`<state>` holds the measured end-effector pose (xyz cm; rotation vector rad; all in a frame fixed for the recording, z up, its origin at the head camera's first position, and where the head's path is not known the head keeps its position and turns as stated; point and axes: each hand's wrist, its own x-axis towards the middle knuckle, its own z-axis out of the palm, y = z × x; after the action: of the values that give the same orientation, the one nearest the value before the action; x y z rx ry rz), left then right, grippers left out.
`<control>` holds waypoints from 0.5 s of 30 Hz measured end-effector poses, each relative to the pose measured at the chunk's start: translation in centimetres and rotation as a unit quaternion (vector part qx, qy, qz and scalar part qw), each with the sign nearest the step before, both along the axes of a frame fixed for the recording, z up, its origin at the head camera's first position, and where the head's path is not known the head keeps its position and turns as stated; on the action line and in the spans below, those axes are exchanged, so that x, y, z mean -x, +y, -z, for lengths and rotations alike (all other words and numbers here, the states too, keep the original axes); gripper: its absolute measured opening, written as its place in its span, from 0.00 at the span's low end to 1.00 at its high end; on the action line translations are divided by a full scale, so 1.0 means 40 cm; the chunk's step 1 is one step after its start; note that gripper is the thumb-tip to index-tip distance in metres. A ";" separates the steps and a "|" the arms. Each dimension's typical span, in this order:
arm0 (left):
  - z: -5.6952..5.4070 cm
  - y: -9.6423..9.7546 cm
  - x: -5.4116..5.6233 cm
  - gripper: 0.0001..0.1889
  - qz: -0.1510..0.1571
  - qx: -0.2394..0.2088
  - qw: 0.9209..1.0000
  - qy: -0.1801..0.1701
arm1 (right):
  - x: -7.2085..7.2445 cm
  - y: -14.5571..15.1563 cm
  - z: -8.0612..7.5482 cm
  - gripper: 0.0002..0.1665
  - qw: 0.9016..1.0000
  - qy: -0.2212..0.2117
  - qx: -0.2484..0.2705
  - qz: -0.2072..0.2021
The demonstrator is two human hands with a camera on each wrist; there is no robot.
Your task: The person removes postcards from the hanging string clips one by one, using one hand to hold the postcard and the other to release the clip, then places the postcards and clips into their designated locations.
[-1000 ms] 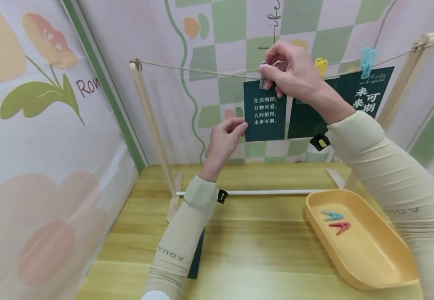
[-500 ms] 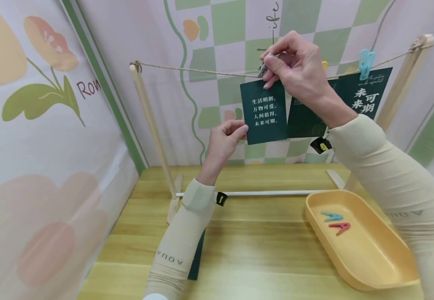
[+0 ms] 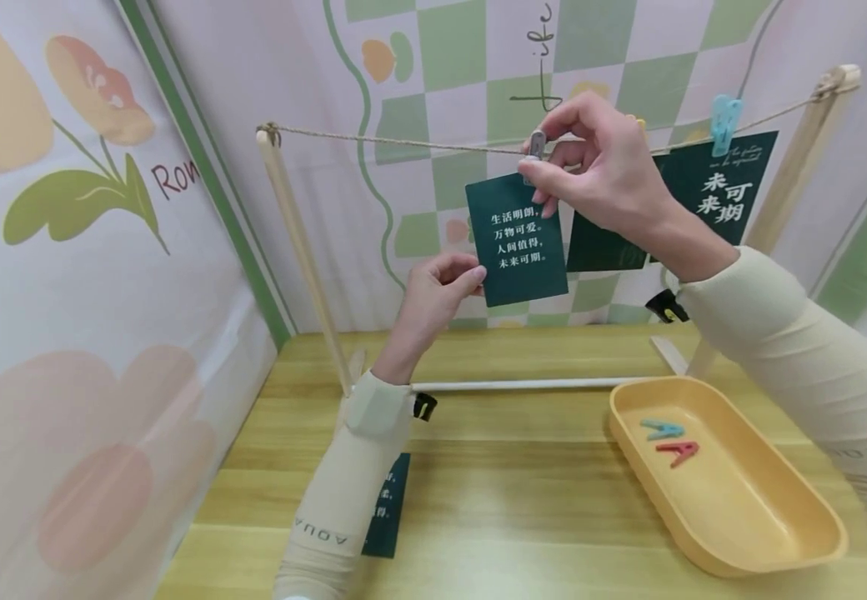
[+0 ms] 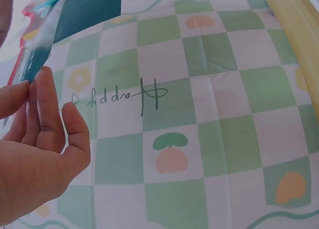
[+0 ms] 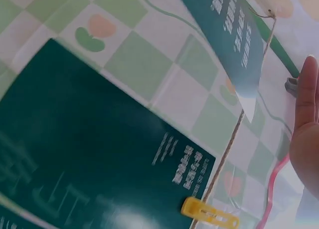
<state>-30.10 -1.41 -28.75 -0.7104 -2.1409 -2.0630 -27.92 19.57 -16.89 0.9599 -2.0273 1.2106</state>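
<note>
- left hand pinched the green card by its edge, below the rope
- right hand pinched a grey clip near the card's top
- card looked light, bendable — best held by edges

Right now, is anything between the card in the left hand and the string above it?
Partly: the right hand, pinching the grey clip, covers the upper right corner of the card and the string there. Farther left, nothing visible intervenes.

Down on the wooden worktop, spotting a yellow tray towards the right edge, a partly hidden green card nearer the left edge, a wooden rack near the back edge!
</note>
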 end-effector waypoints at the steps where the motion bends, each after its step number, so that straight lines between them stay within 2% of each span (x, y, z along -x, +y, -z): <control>1: 0.000 -0.005 -0.004 0.08 -0.001 0.006 1.000 0.001 | -0.005 0.007 0.003 0.18 1.000 -0.003 -0.010 0.009; 5: 0.002 -0.024 -0.018 0.07 0.000 0.025 1.000 0.007 | -0.027 0.037 0.023 0.19 0.997 -0.015 -0.057 0.042; 10: 0.009 -0.048 -0.037 0.06 -0.001 0.041 0.999 0.014 | -0.051 0.067 0.058 0.20 0.986 0.013 -0.138 0.098; 15: 0.020 -0.072 -0.057 0.05 -0.005 0.065 0.998 0.007 | -0.067 0.076 0.089 0.21 0.980 0.031 -0.168 0.104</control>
<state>-27.80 -4.30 -29.55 -0.7244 -2.2833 -1.9219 -25.23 22.63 -20.43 0.8943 -2.2611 0.7338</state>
